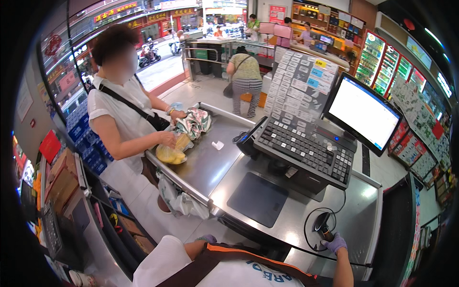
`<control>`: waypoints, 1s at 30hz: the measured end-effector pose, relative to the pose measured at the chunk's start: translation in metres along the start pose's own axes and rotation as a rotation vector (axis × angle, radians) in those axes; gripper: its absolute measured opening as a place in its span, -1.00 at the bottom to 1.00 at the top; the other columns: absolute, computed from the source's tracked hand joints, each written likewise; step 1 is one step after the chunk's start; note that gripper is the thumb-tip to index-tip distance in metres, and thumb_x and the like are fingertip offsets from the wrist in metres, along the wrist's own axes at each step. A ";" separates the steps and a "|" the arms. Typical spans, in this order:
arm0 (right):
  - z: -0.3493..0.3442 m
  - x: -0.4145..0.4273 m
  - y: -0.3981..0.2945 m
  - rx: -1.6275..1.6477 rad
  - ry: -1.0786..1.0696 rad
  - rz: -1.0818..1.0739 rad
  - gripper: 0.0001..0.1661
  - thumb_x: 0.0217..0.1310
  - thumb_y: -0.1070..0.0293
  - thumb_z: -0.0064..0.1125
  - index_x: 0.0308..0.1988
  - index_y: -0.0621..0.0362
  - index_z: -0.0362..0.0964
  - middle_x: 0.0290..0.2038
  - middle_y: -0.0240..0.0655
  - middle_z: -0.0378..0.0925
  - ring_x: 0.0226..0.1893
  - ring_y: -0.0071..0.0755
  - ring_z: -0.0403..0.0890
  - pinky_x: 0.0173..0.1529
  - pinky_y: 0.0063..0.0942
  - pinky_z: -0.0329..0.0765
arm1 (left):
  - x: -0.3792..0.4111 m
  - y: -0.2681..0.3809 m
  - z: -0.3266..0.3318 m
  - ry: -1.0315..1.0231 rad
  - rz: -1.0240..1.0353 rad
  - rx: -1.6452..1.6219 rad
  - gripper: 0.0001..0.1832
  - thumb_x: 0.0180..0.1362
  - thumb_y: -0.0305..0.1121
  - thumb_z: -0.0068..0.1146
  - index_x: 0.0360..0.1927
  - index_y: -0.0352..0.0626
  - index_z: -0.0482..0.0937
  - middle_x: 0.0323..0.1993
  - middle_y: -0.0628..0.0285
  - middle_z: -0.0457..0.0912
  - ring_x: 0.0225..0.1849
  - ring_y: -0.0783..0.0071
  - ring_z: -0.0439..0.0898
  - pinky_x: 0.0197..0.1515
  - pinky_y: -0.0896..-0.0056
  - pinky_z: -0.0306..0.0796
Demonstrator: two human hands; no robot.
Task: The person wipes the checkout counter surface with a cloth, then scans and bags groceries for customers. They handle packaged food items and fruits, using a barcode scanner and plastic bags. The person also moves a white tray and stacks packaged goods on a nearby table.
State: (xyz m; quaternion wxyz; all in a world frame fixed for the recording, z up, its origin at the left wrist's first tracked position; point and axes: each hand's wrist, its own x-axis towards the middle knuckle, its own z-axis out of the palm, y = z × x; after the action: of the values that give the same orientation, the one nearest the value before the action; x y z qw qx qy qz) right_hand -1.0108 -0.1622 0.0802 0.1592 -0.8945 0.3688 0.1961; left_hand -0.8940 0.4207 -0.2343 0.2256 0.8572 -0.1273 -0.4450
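Observation:
My right hand (335,244), in a purple glove, grips the handle of a black corded barcode scanner (323,224) on the steel checkout counter (362,215). My left hand (207,238), gloved the same way, is mostly hidden beside my body below the counter edge; its fingers cannot be made out. Before me lies a dark flat pad (257,199). Behind it stand a black keyboard (304,143) with several coins on it and a lit monitor (364,111). The scanner's cable loops around it on the steel.
Across the counter a person (120,107) handles a floral bag (193,123) and a clear bag of yellow fruit (170,155). A crumpled white paper (217,145) lies nearby. White plastic bags (186,204) hang at the counter's side. A second till (59,233) stands at left.

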 end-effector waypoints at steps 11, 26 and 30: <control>-0.003 -0.002 0.001 -0.028 -0.013 -0.085 -0.09 -0.40 -0.13 0.48 -0.12 0.32 0.38 -0.13 0.04 0.54 -0.05 0.04 0.54 0.01 -0.24 0.47 | -0.130 0.176 -0.148 0.885 0.546 0.082 -0.69 0.02 -0.51 0.03 -0.11 -0.01 0.51 -0.30 0.12 0.53 -0.22 0.13 0.54 -0.14 0.25 0.44; -0.006 0.007 -0.004 -0.088 -0.035 -0.069 -0.13 -0.46 -0.07 0.54 -0.14 0.25 0.44 -0.21 -0.06 0.59 -0.14 -0.05 0.60 -0.04 -0.28 0.51 | -0.076 0.224 -0.207 0.704 -0.030 0.151 -0.69 0.22 -0.22 -0.14 0.00 0.02 0.45 -0.10 0.10 0.56 -0.13 0.05 0.55 -0.09 0.13 0.42; -0.007 0.009 -0.003 -0.085 -0.046 -0.082 -0.15 -0.47 -0.06 0.54 -0.16 0.25 0.45 -0.22 -0.08 0.59 -0.16 -0.06 0.61 -0.05 -0.29 0.51 | -0.074 0.220 -0.199 0.787 0.016 0.110 -0.66 0.22 -0.18 -0.14 0.04 0.03 0.43 -0.15 0.11 0.60 -0.12 0.09 0.57 -0.09 0.13 0.42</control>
State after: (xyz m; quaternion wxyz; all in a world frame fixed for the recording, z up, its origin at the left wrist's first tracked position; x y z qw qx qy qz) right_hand -1.0014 -0.1685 0.0826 0.1376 -0.9101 0.3193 0.2253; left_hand -0.7768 0.3154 0.0278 0.2145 0.9720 -0.0613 -0.0731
